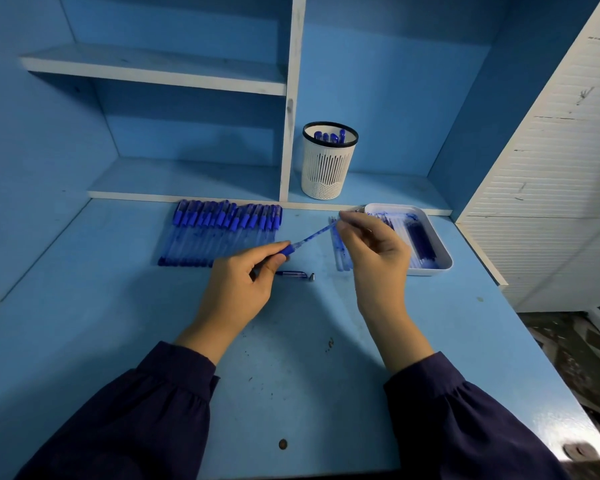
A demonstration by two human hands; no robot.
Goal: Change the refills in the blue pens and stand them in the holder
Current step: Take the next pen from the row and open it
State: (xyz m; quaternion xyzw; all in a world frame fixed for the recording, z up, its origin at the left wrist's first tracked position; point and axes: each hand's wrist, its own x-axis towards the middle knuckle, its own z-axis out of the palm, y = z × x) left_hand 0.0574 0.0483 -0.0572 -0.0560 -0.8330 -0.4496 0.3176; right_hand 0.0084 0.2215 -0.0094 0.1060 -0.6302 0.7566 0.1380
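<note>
1. A row of pens (222,233) lies side by side near the back edge of the table (101,323), left of centre, with the caps toward the back.
2. The left hand (243,289) is over the middle of the table. Its thumb and forefinger pinch the blue grip end of a pen (309,239), and the other fingers are curled under.
3. That pen is clear of the table and slants up and to the right, from one hand to the other.
4. A small blue part (293,273) with a metal end lies on the table just beside the left fingers; I cannot tell what it is.
5. The holder (328,168) stands upright on the low shelf (187,181) behind the back edge, with capped pens (333,137) upright in it.
6. Clear tubes (340,258) lie on the table just left of the tray, partly hidden by the right hand.
7. The right hand (374,251) pinches the pen's upper end with its fingertips; I cannot tell whether it grips barrel or refill.
8. The white tray (442,263) sits at the back right corner and holds dark blue refills (420,240).
</note>
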